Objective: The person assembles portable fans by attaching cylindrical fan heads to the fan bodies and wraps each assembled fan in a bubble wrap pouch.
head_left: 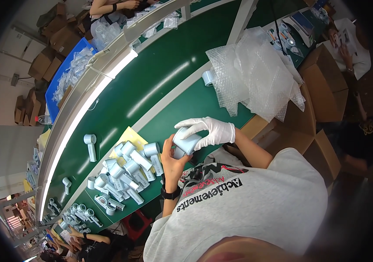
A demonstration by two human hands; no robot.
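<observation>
Both my hands hold one pale blue handheld device [185, 142] with a round head, just above the green table's near edge. My left hand [172, 160] is bare, wears a black wristband and grips the device from below. From above, my right hand [210, 131], in a white glove, covers the round head. A pile of several similar pale blue devices [129, 172] lies left of my hands, partly on a yellow sheet [130, 135].
A heap of bubble-wrap bags [256, 74] lies on the green table [169, 70] to the right, with a small pale roll [207, 77] beside it. Single devices [90, 146] lie on the belt further left. Open cardboard boxes [326, 87] stand at right. Other people work at the top, right and bottom left.
</observation>
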